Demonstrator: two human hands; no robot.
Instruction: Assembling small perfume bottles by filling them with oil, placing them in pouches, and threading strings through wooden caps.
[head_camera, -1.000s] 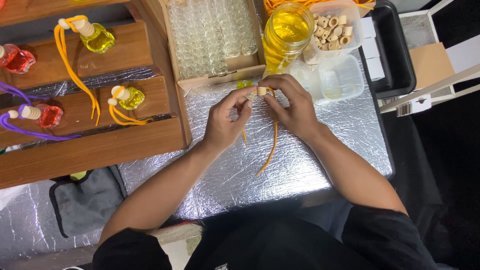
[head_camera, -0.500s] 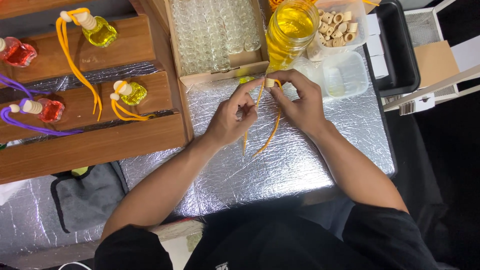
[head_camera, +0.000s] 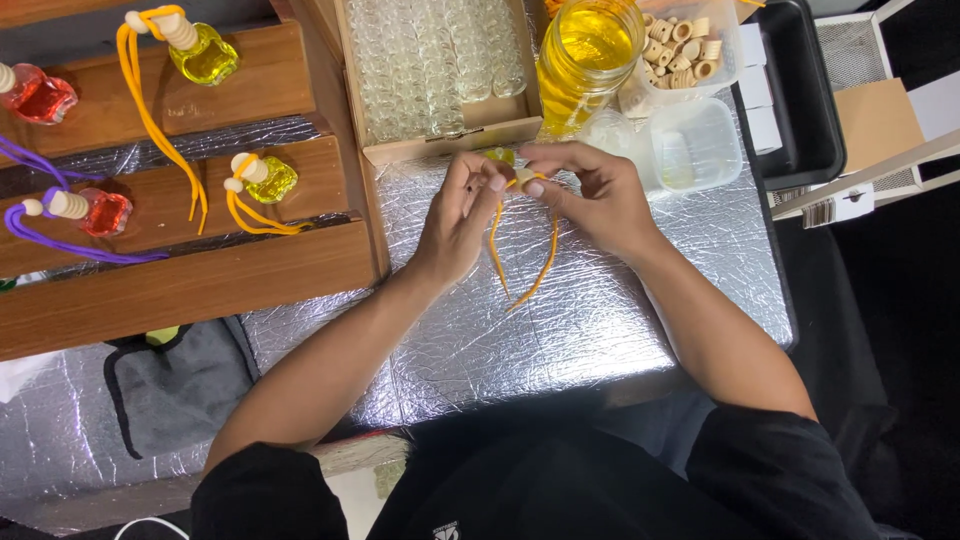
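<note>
My left hand (head_camera: 462, 222) and my right hand (head_camera: 590, 195) meet above the silver foil work surface (head_camera: 600, 320). Together they pinch a small wooden cap (head_camera: 523, 178) with a loop of orange cord (head_camera: 520, 262) hanging down from it. A small bottle of yellow liquid (head_camera: 499, 156) shows just behind my fingertips, mostly hidden. Both hands' fingers are closed on the cap and cord.
A cardboard box of empty glass bottles (head_camera: 430, 65) stands behind my hands. A big jar of yellow liquid (head_camera: 588, 60), a tub of wooden caps (head_camera: 685, 45) and an empty plastic tub (head_camera: 690, 145) are at right. Wooden steps (head_camera: 180, 270) at left carry finished yellow and red bottles.
The hands stay at the cap and cord with small finger shifts. The cord loop hangs a little straighter. The view has shifted slightly.
</note>
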